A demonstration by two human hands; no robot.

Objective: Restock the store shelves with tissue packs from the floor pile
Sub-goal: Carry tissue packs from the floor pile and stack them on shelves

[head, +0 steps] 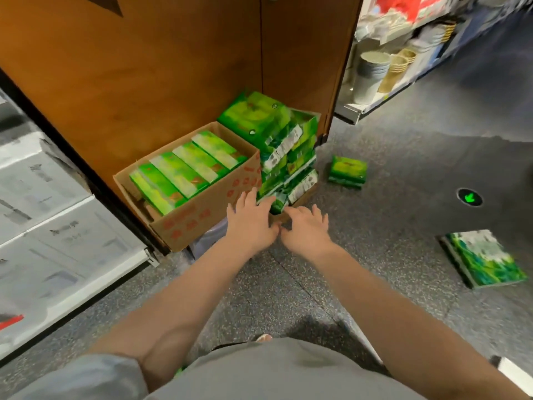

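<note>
Two hands reach toward the pile (284, 157) of green tissue packs stacked on the floor (375, 255) against a wooden panel (173, 67). The left hand (249, 220) has its grip spread open, fingertips at the pile's low edge beside a carton (207, 217) full of packs. The right hand (307, 229) is also open, holding nothing, just before the pile. One loose pack (348, 171) lies near, another (484, 259) well apart.

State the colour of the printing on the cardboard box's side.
Red-orange printing on the brown cardboard box, seen in the head view.
</note>
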